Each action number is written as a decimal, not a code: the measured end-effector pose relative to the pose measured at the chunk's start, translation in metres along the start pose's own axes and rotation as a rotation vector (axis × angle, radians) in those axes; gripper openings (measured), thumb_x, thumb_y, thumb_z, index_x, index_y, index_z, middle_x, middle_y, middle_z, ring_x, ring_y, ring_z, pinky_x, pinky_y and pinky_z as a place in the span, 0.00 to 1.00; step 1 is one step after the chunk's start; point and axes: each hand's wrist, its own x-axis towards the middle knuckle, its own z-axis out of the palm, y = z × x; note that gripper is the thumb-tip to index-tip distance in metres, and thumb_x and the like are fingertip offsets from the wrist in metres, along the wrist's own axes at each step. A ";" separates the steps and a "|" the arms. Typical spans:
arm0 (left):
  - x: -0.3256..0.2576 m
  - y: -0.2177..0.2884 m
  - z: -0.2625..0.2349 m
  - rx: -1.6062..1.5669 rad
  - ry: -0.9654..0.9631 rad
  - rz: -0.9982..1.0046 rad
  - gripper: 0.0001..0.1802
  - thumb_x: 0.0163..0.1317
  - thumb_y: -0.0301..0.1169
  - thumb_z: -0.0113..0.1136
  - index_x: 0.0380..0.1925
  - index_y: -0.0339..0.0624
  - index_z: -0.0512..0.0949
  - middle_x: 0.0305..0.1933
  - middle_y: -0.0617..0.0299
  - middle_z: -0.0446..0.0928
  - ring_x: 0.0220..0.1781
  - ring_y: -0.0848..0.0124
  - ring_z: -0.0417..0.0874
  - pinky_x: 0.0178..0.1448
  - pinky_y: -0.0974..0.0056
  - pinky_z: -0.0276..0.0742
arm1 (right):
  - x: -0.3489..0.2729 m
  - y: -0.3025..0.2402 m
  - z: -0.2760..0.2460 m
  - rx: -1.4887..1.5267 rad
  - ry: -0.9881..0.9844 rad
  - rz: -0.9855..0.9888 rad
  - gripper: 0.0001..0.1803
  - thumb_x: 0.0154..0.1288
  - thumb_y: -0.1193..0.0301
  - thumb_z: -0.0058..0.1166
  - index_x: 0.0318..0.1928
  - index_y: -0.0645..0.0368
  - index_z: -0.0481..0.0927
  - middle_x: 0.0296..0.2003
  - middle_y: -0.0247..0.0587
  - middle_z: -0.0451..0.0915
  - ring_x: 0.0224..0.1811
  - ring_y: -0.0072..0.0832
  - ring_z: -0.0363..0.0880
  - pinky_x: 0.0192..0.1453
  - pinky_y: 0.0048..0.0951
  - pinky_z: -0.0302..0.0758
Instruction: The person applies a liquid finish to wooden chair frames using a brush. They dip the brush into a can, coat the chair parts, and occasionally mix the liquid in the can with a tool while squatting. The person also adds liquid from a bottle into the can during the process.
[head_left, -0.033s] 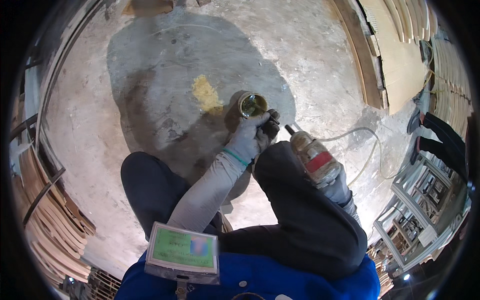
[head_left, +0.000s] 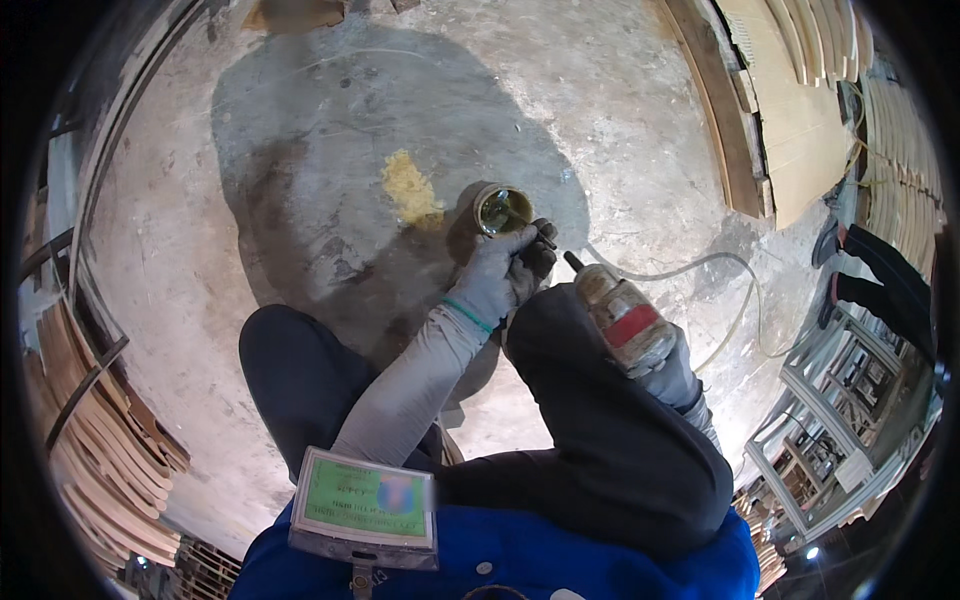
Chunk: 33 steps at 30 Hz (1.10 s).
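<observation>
My left hand [head_left: 502,272], in a grey glove with blackened fingertips, is closed beside a small round tin [head_left: 483,215]. A thin dark piece [head_left: 546,241] shows at its fingertips; I cannot make out what it is. The tin stands on the floor with glossy liquid and perhaps a stick inside. Over my right knee, my gloved right hand [head_left: 672,372] is wrapped round a worn, stained handheld air tool [head_left: 628,318] with a red band. Its dark narrow nose points up and left toward my left hand, a small gap apart. My right fingers are partly hidden behind the tool.
A pale hose [head_left: 715,262] curves over the concrete floor on the right. Curved wooden pieces [head_left: 100,440] are stacked at left. Cardboard [head_left: 800,150] and boards lie upper right. Another person's legs [head_left: 885,285] and metal frames [head_left: 835,420] are at the right. Yellow powder [head_left: 408,185] marks the floor.
Hardly anything differs. The air tool's nose has shifted very slightly left, toward my left hand, which stays by the tin.
</observation>
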 end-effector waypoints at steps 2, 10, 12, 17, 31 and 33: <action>-0.003 0.001 0.001 -0.019 0.000 -0.021 0.10 0.63 0.23 0.51 0.42 0.30 0.73 0.39 0.52 0.77 0.34 0.67 0.79 0.38 0.68 0.81 | 0.006 -0.004 0.000 0.058 -0.070 -0.015 0.26 0.43 0.70 0.69 0.45 0.64 0.76 0.34 0.40 0.81 0.37 0.24 0.79 0.42 0.28 0.75; 0.002 0.009 -0.020 0.130 -0.158 -0.103 0.12 0.65 0.29 0.50 0.46 0.34 0.73 0.41 0.55 0.78 0.39 0.68 0.81 0.43 0.64 0.81 | 0.017 -0.011 0.009 -0.060 -0.092 -0.027 0.28 0.42 0.65 0.70 0.45 0.61 0.77 0.32 0.43 0.82 0.35 0.30 0.81 0.41 0.31 0.76; 0.006 0.009 -0.028 0.064 -0.204 -0.150 0.13 0.66 0.30 0.49 0.46 0.35 0.73 0.43 0.55 0.77 0.42 0.65 0.81 0.47 0.61 0.80 | 0.022 -0.017 0.010 -0.111 -0.102 -0.027 0.27 0.42 0.63 0.69 0.44 0.60 0.77 0.32 0.46 0.81 0.35 0.36 0.82 0.41 0.33 0.76; 0.004 0.003 -0.022 -0.082 -0.100 -0.143 0.11 0.65 0.31 0.51 0.43 0.38 0.74 0.40 0.57 0.78 0.43 0.64 0.80 0.54 0.58 0.76 | 0.039 -0.028 0.014 -0.407 -0.156 -0.027 0.25 0.43 0.59 0.65 0.42 0.59 0.77 0.31 0.51 0.81 0.35 0.46 0.80 0.39 0.38 0.76; -0.018 -0.005 0.001 0.013 -0.103 -0.073 0.09 0.68 0.34 0.45 0.37 0.41 0.72 0.31 0.58 0.74 0.36 0.61 0.78 0.45 0.55 0.78 | 0.046 -0.068 0.024 -0.682 -0.279 0.028 0.25 0.47 0.54 0.61 0.41 0.57 0.75 0.30 0.51 0.80 0.35 0.49 0.80 0.41 0.43 0.74; -0.019 -0.007 0.006 0.036 -0.061 -0.065 0.09 0.67 0.34 0.45 0.34 0.42 0.71 0.30 0.58 0.73 0.34 0.61 0.78 0.42 0.55 0.78 | 0.045 -0.071 0.022 -0.718 -0.303 0.032 0.25 0.49 0.53 0.59 0.41 0.58 0.74 0.31 0.51 0.80 0.36 0.49 0.79 0.41 0.44 0.74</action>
